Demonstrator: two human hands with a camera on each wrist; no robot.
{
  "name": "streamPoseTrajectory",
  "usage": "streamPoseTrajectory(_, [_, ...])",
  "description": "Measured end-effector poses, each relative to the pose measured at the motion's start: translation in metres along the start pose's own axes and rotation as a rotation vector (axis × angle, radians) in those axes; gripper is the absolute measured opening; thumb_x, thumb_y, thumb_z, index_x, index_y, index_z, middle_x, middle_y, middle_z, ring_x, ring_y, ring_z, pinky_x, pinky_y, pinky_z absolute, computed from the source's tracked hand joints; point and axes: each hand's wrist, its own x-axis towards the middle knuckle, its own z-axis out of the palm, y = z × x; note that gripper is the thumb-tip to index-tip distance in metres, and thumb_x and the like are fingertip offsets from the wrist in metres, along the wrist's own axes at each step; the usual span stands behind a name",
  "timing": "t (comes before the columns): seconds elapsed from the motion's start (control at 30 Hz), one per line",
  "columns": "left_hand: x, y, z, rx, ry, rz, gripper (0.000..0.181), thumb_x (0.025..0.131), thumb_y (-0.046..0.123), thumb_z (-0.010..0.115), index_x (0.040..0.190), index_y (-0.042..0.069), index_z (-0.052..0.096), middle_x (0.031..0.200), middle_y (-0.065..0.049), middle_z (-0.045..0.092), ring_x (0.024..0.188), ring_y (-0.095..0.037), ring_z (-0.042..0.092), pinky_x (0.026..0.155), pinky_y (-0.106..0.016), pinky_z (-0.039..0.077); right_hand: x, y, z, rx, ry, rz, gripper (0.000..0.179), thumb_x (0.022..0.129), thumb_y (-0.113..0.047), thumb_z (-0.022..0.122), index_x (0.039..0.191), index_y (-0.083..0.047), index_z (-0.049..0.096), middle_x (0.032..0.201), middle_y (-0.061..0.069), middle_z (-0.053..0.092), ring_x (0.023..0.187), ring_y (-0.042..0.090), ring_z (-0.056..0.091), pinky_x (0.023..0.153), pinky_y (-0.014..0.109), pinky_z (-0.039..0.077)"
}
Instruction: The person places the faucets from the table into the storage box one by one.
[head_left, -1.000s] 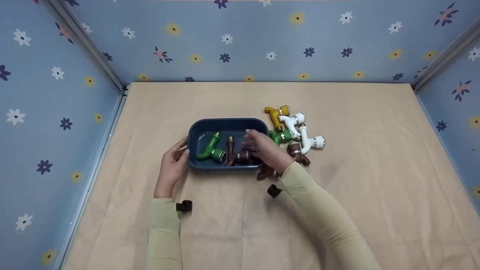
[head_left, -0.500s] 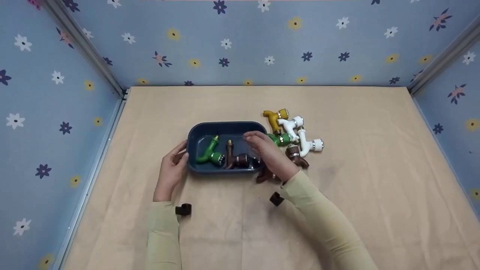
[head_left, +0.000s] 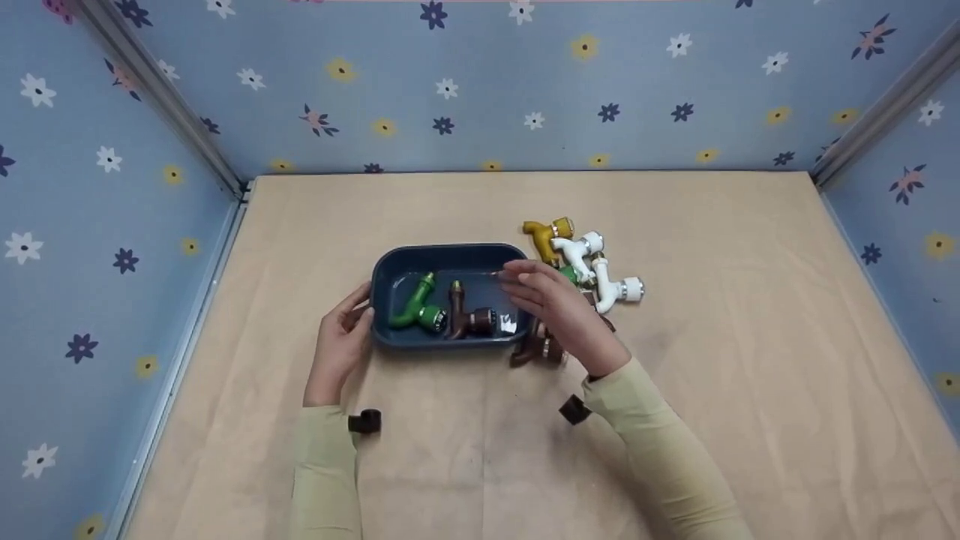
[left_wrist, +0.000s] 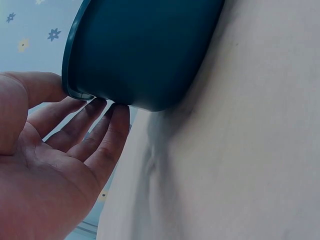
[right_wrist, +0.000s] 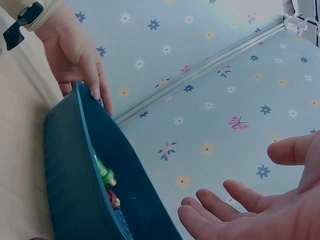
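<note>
My left hand [head_left: 341, 341] holds the left end of a dark blue plastic tub [head_left: 412, 251]; in the left wrist view its thumb is at the rim and its fingertips lie against the outer wall. Inside the tub lie a green tap [head_left: 420, 306] and a brown tap [head_left: 466, 319]. My right hand [head_left: 566, 311] hovers over the tub's right end, its fingers extended with nothing in them. In the right wrist view that hand [right_wrist: 260, 200] stands apart from the tub, the fingers spread.
Right of the tub is a cluster of taps: a yellow tap [head_left: 546, 236], white taps [head_left: 581, 251], a green tap [head_left: 571, 274] and brown taps [head_left: 536, 346], partly hidden by my right hand. Flower-patterned walls [head_left: 480, 82] enclose the cloth-covered table [head_left: 750, 337].
My right hand has drawn back to the right from above the tub, uncovering a bright patch at its right end. The left hand stays at the tub's left end.
</note>
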Motion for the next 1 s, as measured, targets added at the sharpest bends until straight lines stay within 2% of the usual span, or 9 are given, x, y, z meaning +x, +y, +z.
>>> streamPoseTrajectory(0.23, [-0.001, -0.002, 0.000, 0.000, -0.002, 0.009, 0.044, 0.097, -0.004, 0.049, 0.141, -0.006, 0.041, 0.139, -0.025, 0.045, 0.122, -0.037, 0.048, 0.088, -0.016, 0.043, -0.012, -0.001, -0.012, -0.004, -0.005, -0.031, 0.045, 0.099, -0.018, 0.046, 0.136, 0.007, 0.041, 0.139, 0.022, 0.043, 0.127, 0.029, 0.045, 0.108, 0.042, 0.030])
streamPoseTrajectory(0.47, [0.000, -0.001, 0.000, 0.009, -0.003, -0.005, 0.044, 0.097, -0.002, 0.049, 0.141, -0.005, 0.042, 0.139, -0.022, 0.045, 0.122, -0.032, 0.050, 0.088, -0.016, 0.043, -0.020, -0.003, -0.030, 0.015, 0.037, -0.071, 0.041, 0.100, -0.014, 0.042, 0.133, 0.009, 0.043, 0.137, 0.028, 0.042, 0.129, 0.039, 0.040, 0.107, 0.045, 0.031])
streamPoseTrajectory(0.8, [-0.001, 0.003, 0.001, 0.035, -0.006, -0.006, 0.044, 0.097, -0.001, 0.050, 0.141, -0.004, 0.042, 0.139, -0.022, 0.046, 0.120, -0.033, 0.051, 0.087, -0.017, 0.043, -0.029, -0.006, -0.050, 0.060, 0.071, -0.099, 0.038, 0.101, -0.012, 0.039, 0.131, 0.011, 0.044, 0.129, 0.021, 0.053, 0.123, 0.035, 0.048, 0.108, 0.050, 0.027])
streamPoseTrajectory(1.0, [0.002, -0.006, -0.001, 0.037, -0.007, 0.029, 0.044, 0.098, -0.001, 0.049, 0.141, -0.004, 0.043, 0.138, -0.022, 0.046, 0.120, -0.034, 0.051, 0.087, -0.015, 0.043, -0.033, -0.006, -0.061, 0.050, 0.078, -0.105, 0.039, 0.102, -0.014, 0.039, 0.132, 0.011, 0.043, 0.127, 0.019, 0.055, 0.122, 0.037, 0.049, 0.106, 0.049, 0.031])
